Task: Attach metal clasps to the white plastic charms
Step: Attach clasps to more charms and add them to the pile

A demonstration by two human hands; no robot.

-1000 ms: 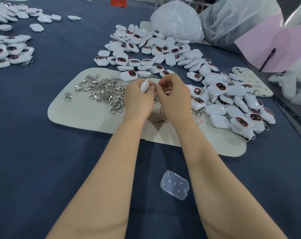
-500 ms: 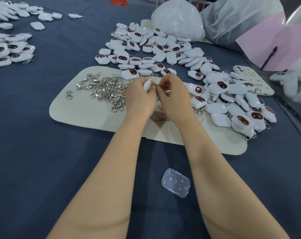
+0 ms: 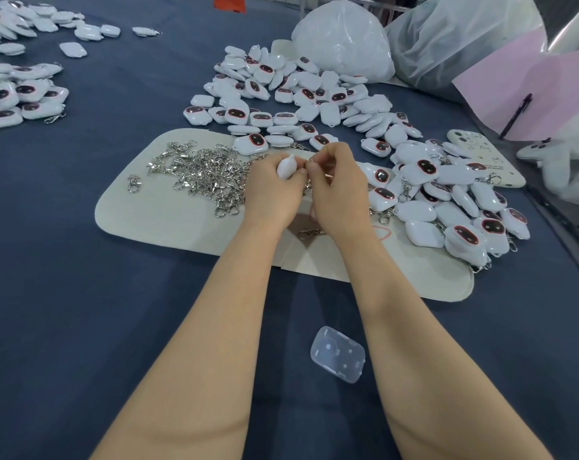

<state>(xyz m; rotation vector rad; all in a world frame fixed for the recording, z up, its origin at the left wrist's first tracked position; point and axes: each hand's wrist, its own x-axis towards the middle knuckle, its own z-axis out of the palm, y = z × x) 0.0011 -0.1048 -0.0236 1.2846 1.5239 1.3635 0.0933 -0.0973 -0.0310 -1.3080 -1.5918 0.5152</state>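
Note:
My left hand (image 3: pixel 272 190) grips a white plastic charm (image 3: pixel 286 167) edge-up over the pale card (image 3: pixel 155 214). My right hand (image 3: pixel 339 187) touches it from the right, its fingertips pinching a small metal clasp (image 3: pixel 309 164) at the charm's top; most of the clasp is hidden by the fingers. A heap of loose metal clasps (image 3: pixel 201 174) lies on the card just left of my hands. One clasp (image 3: pixel 309 233) lies below my right wrist. White charms with dark red-rimmed faces are piled behind (image 3: pixel 291 91) and to the right (image 3: pixel 447 200).
A clear plastic cover (image 3: pixel 337 353) lies on the blue cloth (image 3: pixel 82 310) between my forearms. More charms (image 3: pixel 19 97) sit at far left. White plastic bags (image 3: pixel 344 38) stand at the back, a phone case (image 3: pixel 480 154) and a pink sheet (image 3: pixel 546 84) with a pen at right.
Both hands stay together on the charm and clasp with only small finger shifts. The view has drifted slightly.

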